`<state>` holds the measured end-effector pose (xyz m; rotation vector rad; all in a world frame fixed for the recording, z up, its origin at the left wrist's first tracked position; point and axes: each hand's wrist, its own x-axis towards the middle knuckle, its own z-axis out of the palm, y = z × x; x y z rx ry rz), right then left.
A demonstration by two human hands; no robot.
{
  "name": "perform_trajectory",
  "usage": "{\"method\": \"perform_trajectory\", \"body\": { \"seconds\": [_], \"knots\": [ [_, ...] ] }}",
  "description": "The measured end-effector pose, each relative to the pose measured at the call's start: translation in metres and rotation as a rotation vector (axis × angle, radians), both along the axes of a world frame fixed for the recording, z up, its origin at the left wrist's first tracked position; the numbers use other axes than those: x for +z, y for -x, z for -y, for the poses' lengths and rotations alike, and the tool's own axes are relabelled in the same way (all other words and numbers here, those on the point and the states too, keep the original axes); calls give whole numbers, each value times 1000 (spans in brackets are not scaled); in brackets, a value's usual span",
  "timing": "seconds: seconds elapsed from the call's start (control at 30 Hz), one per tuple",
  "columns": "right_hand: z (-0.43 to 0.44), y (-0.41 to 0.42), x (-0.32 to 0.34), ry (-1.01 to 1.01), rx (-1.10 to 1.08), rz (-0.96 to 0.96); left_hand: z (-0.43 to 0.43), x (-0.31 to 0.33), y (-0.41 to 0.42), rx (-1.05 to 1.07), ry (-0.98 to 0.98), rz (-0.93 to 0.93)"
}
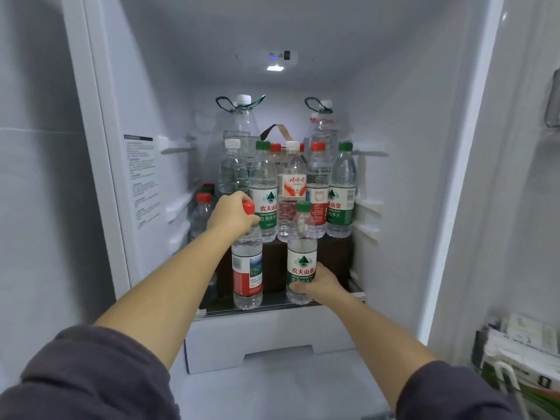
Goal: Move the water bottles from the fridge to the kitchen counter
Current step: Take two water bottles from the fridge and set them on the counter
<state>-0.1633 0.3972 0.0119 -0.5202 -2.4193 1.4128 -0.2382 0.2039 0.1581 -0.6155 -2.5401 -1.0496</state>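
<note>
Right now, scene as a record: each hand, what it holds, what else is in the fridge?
left hand: grips neck of red-capped bottle
right hand: grips lower body of green-capped bottle
both bottles: upright, at front of shelf
also in fridge: row of small bottles on brown box; two large jugs behind

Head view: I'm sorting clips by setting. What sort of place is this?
The inside of an open fridge, probably a home one: shelf rails on white walls, a lamp at the back, and a shelf packed with water bottles.
</note>
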Motion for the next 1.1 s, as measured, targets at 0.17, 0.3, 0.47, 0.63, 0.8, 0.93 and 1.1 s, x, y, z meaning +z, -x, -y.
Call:
{"method": "perform_trajectory", "body": {
  "seconds": [0.17, 0.3, 0.47, 0.63, 0.8, 0.93, 1.1],
  "knots": [
    [11, -8, 5, 76, -53, -91, 15, -46, -24, 46, -241, 39],
    [23, -7, 14, 131, -113, -249, 21, -101, -32, 66, -411, 167],
    [26, 5, 11, 143, -193, -248, 4, -127, -23, 47, -431, 214],
    [20, 3, 9, 123, -180, -239, 4, -132, -14, 42, -418, 178],
    [19, -4, 9, 128, -140, -265, 10, -135, -9, -71, -413, 193],
    [22, -2, 10, 182, -140, -297, 1, -135, -5, -86, -464, 226],
    [31, -14, 6, 189, -171, -367, -2, -139, -11, -100, -525, 220]
  ]
}}
